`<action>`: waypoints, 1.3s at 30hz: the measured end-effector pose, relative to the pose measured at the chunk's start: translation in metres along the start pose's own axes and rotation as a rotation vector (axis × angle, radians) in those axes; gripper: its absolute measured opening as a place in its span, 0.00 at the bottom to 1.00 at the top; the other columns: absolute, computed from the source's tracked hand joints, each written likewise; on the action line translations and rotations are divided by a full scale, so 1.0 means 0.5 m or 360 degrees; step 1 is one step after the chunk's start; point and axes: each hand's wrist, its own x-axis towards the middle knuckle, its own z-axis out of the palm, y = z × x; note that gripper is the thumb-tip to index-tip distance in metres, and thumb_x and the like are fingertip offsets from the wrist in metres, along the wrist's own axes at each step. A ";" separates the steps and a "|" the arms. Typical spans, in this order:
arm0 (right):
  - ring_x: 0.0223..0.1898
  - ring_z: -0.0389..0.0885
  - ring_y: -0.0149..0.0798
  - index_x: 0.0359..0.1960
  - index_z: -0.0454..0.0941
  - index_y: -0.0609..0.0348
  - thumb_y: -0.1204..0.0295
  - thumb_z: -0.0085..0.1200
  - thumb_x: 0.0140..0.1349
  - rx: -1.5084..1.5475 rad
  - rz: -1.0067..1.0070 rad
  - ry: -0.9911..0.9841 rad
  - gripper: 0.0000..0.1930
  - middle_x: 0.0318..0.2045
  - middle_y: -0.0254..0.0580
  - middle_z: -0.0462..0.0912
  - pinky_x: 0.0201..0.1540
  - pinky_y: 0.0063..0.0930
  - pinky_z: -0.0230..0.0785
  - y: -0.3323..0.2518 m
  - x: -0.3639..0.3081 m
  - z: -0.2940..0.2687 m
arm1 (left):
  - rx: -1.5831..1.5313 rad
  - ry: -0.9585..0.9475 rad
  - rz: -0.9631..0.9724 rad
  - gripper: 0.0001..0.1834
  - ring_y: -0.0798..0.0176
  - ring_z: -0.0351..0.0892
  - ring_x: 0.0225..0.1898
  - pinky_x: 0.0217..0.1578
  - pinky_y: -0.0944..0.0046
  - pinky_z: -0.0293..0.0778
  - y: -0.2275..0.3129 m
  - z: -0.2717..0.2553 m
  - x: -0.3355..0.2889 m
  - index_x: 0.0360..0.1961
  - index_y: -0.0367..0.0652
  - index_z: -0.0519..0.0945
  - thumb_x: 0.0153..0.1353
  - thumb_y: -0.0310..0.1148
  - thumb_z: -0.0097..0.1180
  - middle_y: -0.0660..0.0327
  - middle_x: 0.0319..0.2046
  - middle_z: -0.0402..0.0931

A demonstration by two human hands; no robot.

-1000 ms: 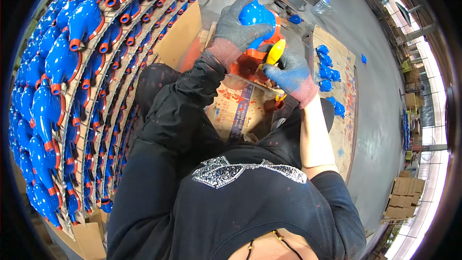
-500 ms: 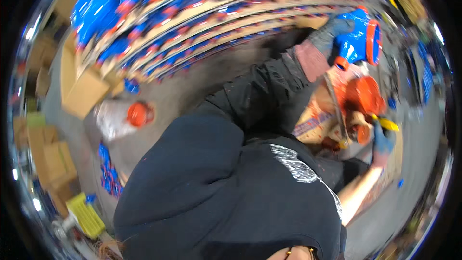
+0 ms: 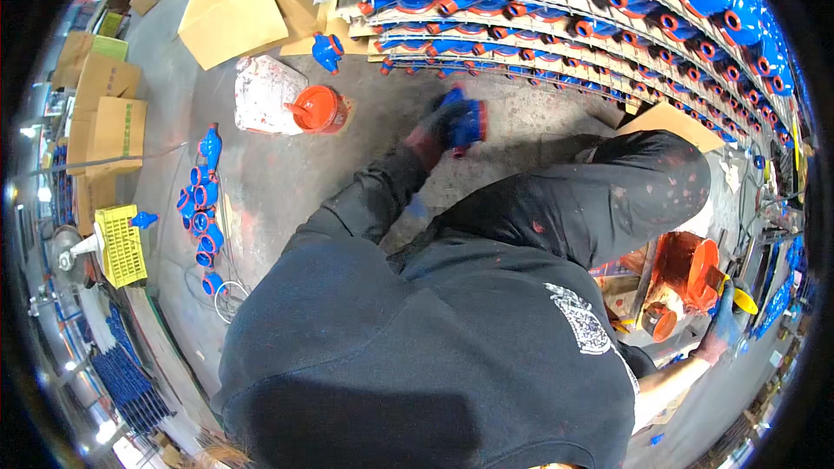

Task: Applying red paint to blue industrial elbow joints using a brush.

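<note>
My left hand [image 3: 433, 132], in a dark glove, is closed round a blue pipe fitting [image 3: 470, 120] with red rims, out over the floor and blurred by motion. In a blue-grey glove, my right hand [image 3: 728, 330] grips a yellow tool [image 3: 744, 300] with a rounded end; its rest is hidden by the fingers. Just left of that hand are an orange-red round piece [image 3: 703, 271] and a smaller red cup-like piece [image 3: 663, 325]. Both are at a red-smeared work spot beside my bent leg.
Tiered racks [image 3: 556, 33] of blue fittings fill the far side. A red bucket [image 3: 318, 110] stands against a stained white container [image 3: 263, 95]. A single blue fitting [image 3: 327, 52] lies near an open carton [image 3: 230, 13]. Left are a row of fittings [image 3: 201, 224] and a yellow crate [image 3: 120, 245].
The view has turned toward the right. My left hand has carried the blue fitting from beside the red work spot leftward over the floor. My right hand still holds the yellow tool.
</note>
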 end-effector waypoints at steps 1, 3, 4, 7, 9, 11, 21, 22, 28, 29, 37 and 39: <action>0.42 0.75 0.30 0.42 0.77 0.61 0.72 0.57 0.62 -0.0043 -0.0038 0.0007 0.09 0.39 0.37 0.79 0.49 0.26 0.67 -0.003 0.000 -0.003 | -0.0091 0.0067 -0.0129 0.20 0.57 0.78 0.30 0.22 0.58 0.64 -0.024 -0.068 0.000 0.40 0.50 0.75 0.52 0.49 0.60 0.64 0.30 0.78; 0.40 0.75 0.30 0.41 0.78 0.62 0.72 0.57 0.62 -0.0224 0.0006 0.0062 0.09 0.38 0.38 0.79 0.48 0.25 0.68 -0.006 0.000 -0.012 | -0.0457 -0.0036 -0.0400 0.18 0.57 0.79 0.30 0.22 0.57 0.66 -0.076 -0.210 0.007 0.39 0.50 0.75 0.53 0.48 0.60 0.63 0.30 0.78; 0.39 0.76 0.30 0.40 0.78 0.63 0.71 0.58 0.62 -0.0032 0.0094 0.0102 0.09 0.38 0.38 0.80 0.47 0.24 0.68 -0.006 -0.001 -0.014 | -0.0695 -0.0196 -0.0526 0.16 0.57 0.79 0.31 0.23 0.56 0.69 -0.103 -0.282 0.012 0.39 0.49 0.74 0.54 0.45 0.60 0.61 0.31 0.78; 0.39 0.76 0.30 0.40 0.78 0.65 0.70 0.60 0.60 -0.0116 0.0102 0.0211 0.11 0.38 0.37 0.80 0.47 0.24 0.68 -0.009 -0.004 -0.023 | -0.0804 -0.0247 -0.0532 0.17 0.55 0.79 0.35 0.28 0.54 0.74 -0.189 -0.445 0.028 0.41 0.46 0.73 0.55 0.43 0.58 0.58 0.35 0.78; 0.39 0.76 0.30 0.41 0.78 0.65 0.70 0.60 0.60 -0.0207 0.0118 0.0209 0.12 0.38 0.37 0.80 0.47 0.24 0.68 -0.013 -0.006 -0.027 | -0.0713 0.0153 -0.0512 0.16 0.55 0.79 0.35 0.29 0.55 0.74 -0.230 -0.520 0.032 0.41 0.46 0.74 0.55 0.42 0.57 0.58 0.35 0.78; 0.39 0.76 0.31 0.42 0.79 0.65 0.69 0.61 0.60 -0.0244 0.0133 0.0207 0.13 0.38 0.38 0.80 0.48 0.25 0.68 -0.020 -0.007 -0.029 | -0.0327 0.0445 -0.0458 0.16 0.55 0.79 0.36 0.30 0.55 0.74 -0.249 -0.580 0.031 0.41 0.46 0.74 0.56 0.42 0.57 0.58 0.36 0.78; 0.43 0.75 0.32 0.43 0.78 0.64 0.70 0.58 0.62 -0.0179 0.0196 0.0201 0.11 0.40 0.37 0.80 0.50 0.25 0.66 -0.032 -0.028 -0.030 | 0.1060 0.1244 -0.0600 0.14 0.56 0.79 0.39 0.35 0.58 0.73 -0.236 -0.799 0.017 0.41 0.47 0.76 0.56 0.40 0.55 0.58 0.38 0.79; 0.43 0.75 0.32 0.43 0.78 0.64 0.70 0.58 0.62 -0.0221 0.0176 0.0198 0.11 0.40 0.37 0.80 0.50 0.25 0.66 -0.034 -0.032 -0.032 | 0.1185 0.1260 -0.0634 0.13 0.56 0.79 0.39 0.36 0.58 0.73 -0.236 -0.809 0.014 0.41 0.47 0.77 0.57 0.40 0.55 0.58 0.39 0.79; 0.44 0.75 0.32 0.42 0.78 0.63 0.71 0.58 0.62 -0.0100 0.0239 0.0213 0.10 0.41 0.38 0.79 0.51 0.26 0.66 -0.043 -0.059 -0.034 | 0.1993 0.1195 -0.0770 0.13 0.56 0.78 0.41 0.39 0.60 0.73 -0.267 -0.773 -0.036 0.41 0.48 0.78 0.57 0.39 0.54 0.58 0.40 0.79; 0.43 0.75 0.32 0.42 0.78 0.63 0.71 0.58 0.62 -0.0124 0.0247 0.0222 0.10 0.41 0.38 0.79 0.51 0.26 0.66 -0.043 -0.062 -0.034 | 0.2110 0.1178 -0.0786 0.12 0.56 0.78 0.42 0.39 0.60 0.73 -0.273 -0.757 -0.048 0.41 0.48 0.78 0.57 0.39 0.54 0.58 0.40 0.79; 0.44 0.74 0.31 0.43 0.77 0.63 0.70 0.59 0.61 -0.0116 0.0207 0.0179 0.12 0.41 0.37 0.79 0.52 0.26 0.66 -0.025 -0.077 -0.045 | 0.2838 0.0848 -0.0435 0.12 0.57 0.78 0.44 0.43 0.63 0.72 -0.254 -0.588 0.031 0.41 0.48 0.80 0.58 0.37 0.53 0.57 0.43 0.79; 0.44 0.74 0.30 0.43 0.77 0.63 0.71 0.58 0.62 -0.0077 0.0225 0.0285 0.12 0.42 0.37 0.79 0.51 0.27 0.66 -0.021 -0.089 -0.049 | 0.2731 0.0860 -0.0260 0.12 0.57 0.78 0.45 0.44 0.63 0.72 -0.245 -0.524 0.077 0.41 0.49 0.80 0.58 0.37 0.53 0.57 0.43 0.79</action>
